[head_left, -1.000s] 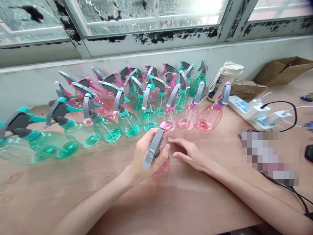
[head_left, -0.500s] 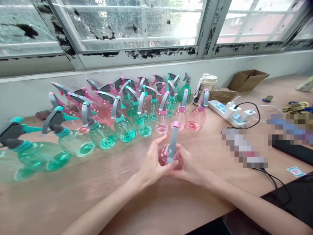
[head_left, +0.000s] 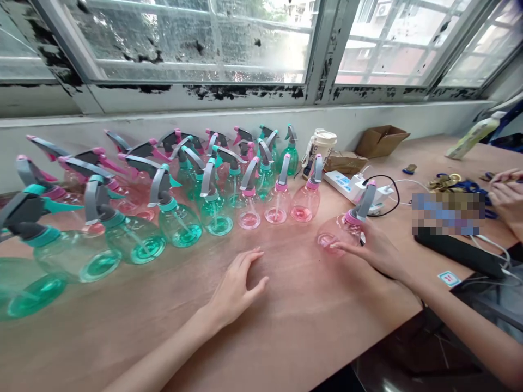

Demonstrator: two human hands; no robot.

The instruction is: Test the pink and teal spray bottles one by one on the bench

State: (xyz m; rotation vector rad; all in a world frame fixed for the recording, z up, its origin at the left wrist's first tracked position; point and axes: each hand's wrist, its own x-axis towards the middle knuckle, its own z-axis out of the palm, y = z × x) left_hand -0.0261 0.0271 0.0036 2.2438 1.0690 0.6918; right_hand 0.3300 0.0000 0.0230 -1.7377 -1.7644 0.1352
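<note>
A pink spray bottle [head_left: 337, 230] with a grey trigger head tilts slightly over the wooden table at right. My right hand [head_left: 373, 247] grips its body from the right, thumb across the front. Over the bare tabletop left of it, my left hand [head_left: 235, 288] has its fingers stretched and thumb apart, holding nothing. Beyond my hands stand several more spray bottles in rows, pink ones such as the pink bottle [head_left: 305, 202] and green ones such as the green bottle [head_left: 180, 224]. Part of the held bottle is hidden by my right hand.
A white power strip [head_left: 347, 187] with plugs and cables lies behind the held bottle. Near the wall are a lidded cup [head_left: 321, 149] and a cardboard box [head_left: 382, 140]. Another person's hands [head_left: 509, 198] are at far right, by scissors [head_left: 447, 182] and a black bar [head_left: 457, 253].
Both hands were around the pink spray bottle in front of me. My left hand has let go and opened, while my right hand has carried the bottle rightward. The view has turned right.
</note>
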